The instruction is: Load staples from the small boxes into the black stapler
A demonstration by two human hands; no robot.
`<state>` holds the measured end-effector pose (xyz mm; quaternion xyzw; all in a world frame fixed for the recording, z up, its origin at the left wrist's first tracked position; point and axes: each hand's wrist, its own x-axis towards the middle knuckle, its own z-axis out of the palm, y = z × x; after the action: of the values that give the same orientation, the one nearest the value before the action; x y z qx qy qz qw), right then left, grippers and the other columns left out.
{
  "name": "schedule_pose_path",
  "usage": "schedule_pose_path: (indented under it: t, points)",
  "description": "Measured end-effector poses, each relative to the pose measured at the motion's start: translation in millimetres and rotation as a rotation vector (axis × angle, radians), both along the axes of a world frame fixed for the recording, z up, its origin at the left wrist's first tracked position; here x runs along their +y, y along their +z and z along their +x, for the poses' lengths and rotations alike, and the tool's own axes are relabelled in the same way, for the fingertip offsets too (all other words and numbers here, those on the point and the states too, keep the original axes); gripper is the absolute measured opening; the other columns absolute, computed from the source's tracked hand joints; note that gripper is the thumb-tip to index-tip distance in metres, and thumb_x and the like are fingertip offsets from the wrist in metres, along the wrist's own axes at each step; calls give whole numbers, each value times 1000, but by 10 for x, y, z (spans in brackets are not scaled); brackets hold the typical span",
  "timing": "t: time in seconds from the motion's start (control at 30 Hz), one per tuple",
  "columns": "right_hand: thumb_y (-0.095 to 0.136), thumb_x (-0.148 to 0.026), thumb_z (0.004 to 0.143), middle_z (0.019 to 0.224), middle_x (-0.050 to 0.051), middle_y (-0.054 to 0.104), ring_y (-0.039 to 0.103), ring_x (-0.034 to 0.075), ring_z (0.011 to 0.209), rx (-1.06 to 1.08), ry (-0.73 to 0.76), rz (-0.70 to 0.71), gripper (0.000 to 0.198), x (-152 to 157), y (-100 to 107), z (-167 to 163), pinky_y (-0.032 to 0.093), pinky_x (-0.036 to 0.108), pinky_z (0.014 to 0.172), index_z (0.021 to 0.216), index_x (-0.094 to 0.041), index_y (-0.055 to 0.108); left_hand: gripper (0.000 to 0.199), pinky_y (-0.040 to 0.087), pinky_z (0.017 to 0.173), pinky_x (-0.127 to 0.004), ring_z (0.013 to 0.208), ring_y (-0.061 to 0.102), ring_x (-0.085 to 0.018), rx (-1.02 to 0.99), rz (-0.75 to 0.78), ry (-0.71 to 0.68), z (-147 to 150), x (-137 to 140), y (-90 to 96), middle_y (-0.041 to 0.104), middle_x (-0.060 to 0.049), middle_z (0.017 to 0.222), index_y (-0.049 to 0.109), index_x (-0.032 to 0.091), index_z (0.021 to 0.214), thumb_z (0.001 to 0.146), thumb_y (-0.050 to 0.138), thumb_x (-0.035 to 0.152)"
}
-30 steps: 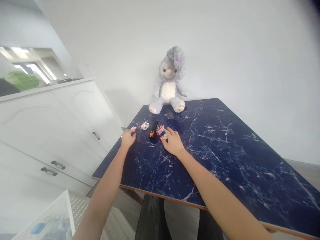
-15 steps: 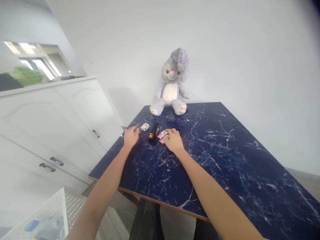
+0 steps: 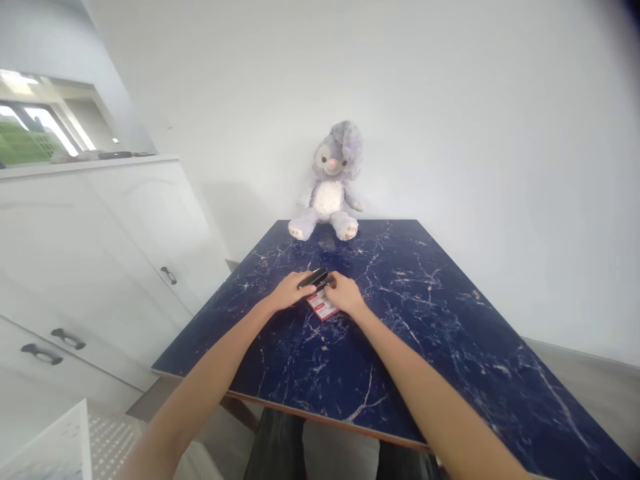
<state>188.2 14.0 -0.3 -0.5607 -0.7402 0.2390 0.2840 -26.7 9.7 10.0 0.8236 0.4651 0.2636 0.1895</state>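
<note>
A black stapler (image 3: pixel 314 277) is between my two hands over the middle of the table. My left hand (image 3: pixel 291 291) is closed around its left part, the thumb along the near side. At the stapler's right end, the curled fingers of my right hand (image 3: pixel 345 292) grip it. Flat red-and-white staple boxes (image 3: pixel 323 305) lie on the table just below the stapler, partly covered by my hands. The small white box from before is out of sight.
A grey plush rabbit (image 3: pixel 330 190) sits at the back of the dark blue marbled table (image 3: pixel 400 320), against the wall. White cabinets (image 3: pixel 100 260) stand to the left. A white perforated basket (image 3: pixel 87 433) is on the floor at the lower left.
My left hand has moved right from the small boxes and taken hold of the stapler. My right hand has shifted from the red-and-white boxes to the stapler. The view has turned slightly right.
</note>
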Motion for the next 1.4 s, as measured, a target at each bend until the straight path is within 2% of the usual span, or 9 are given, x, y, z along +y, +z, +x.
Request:
schedule_pose_path:
  t: [0.2,0.3,0.47,0.67,0.8,0.87,1.03,1.23,1.4]
  points:
    - [59,-26,83,87,-1,71,65,15,74,147,197,-18,22,-232,14,788,50,28,74,104,-23,63,55,40,111,-43,132,53,-31,84,4,-313,237,-184,75,54,-9,148,60,27,138,89,61,52]
    - [63,-25,81,97,1,70,65,15,81,180,353,31,25,-329,21,839,50,28,77,106,-22,64,55,28,119,-52,144,38,-33,148,59,-239,278,-214,61,40,-7,158,54,31,144,95,50,56]
    - [70,-28,80,85,1,65,59,14,72,53,315,174,14,-348,32,643,45,26,68,87,-19,62,58,19,123,-51,152,21,-27,167,68,-104,258,-252,-1,25,0,165,31,35,157,104,13,52]
    - [70,-30,81,79,-1,69,62,15,73,-52,364,93,12,-273,98,843,43,25,69,76,-20,65,60,14,123,-54,154,12,-29,239,24,-72,318,-265,-36,22,2,166,26,33,158,104,11,52]
    - [69,-32,79,80,-1,71,65,15,71,-37,309,-42,13,-257,172,1123,47,26,68,87,-22,69,61,18,123,-49,150,23,-26,156,148,-50,261,-233,-112,33,-3,162,34,27,156,105,8,48]
    - [68,-30,78,81,0,71,64,16,70,-76,201,37,16,-265,229,1268,47,27,68,92,-22,68,62,23,121,-46,143,35,-24,61,274,9,144,-186,-140,46,-8,154,42,22,151,105,8,45]
    - [53,-28,90,79,5,68,62,20,78,-145,-131,562,18,-393,352,1298,46,32,79,94,-20,68,49,34,114,-41,126,51,-22,-122,337,185,-173,-48,-142,63,-8,133,62,20,129,105,24,41]
    - [49,-30,96,81,6,69,60,19,79,-311,516,508,25,-723,300,621,44,32,82,92,-21,71,42,39,109,-40,117,56,-22,-177,216,227,-113,-59,-106,69,-4,122,68,22,118,103,31,36]
    - [57,-38,94,101,8,70,64,22,92,-333,617,421,25,-847,244,444,46,33,86,104,-20,71,42,51,93,-36,100,64,-21,-93,-74,59,-154,-155,13,69,-5,111,71,24,120,99,35,34]
